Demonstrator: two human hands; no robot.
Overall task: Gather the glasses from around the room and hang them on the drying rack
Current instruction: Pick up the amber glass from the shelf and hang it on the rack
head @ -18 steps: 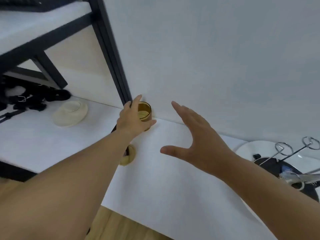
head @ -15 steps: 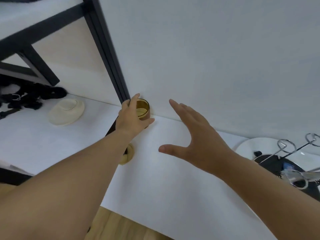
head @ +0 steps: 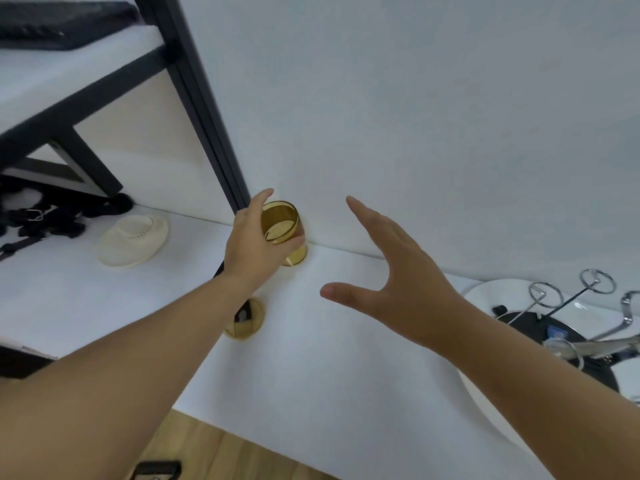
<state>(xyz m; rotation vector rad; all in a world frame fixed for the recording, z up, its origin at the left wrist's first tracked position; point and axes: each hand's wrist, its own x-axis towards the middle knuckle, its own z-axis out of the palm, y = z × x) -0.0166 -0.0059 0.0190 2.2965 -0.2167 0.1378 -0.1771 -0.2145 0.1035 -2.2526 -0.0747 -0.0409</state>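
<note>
- A white wall [head: 415, 116] is seen at the back, and a long white counter [head: 329, 375] runs along its foot.
- A black shelf frame [head: 194, 98] is stood at the left, with black straps [head: 52, 216] piled under it.
- A drying rack [head: 571, 306] with thin metal arms and ring tips is seen at the far right, on a round white tray [head: 485, 403]. The rack is cut off by the edge of the picture. No glass can be seen hung on the arms that show.
- The right hand [head: 398, 278] is held up above the counter, spread wide and empty.
- The left hand [head: 256, 247] is wrapped around a yellow glass [head: 282, 230], with the thumb in front and the fingers behind.
- A cream hat [head: 133, 240] is laid on the counter to the left.
- The yellow glass is tipped over a little, close to the wall. Whether its base is touching the counter cannot be told.
- A small tan cap [head: 244, 323] is set into the counter under the left arm.
- It is judged that the job is at an early step: one glass is gripped, and it is yet to be carried to the rack and hung.
</note>
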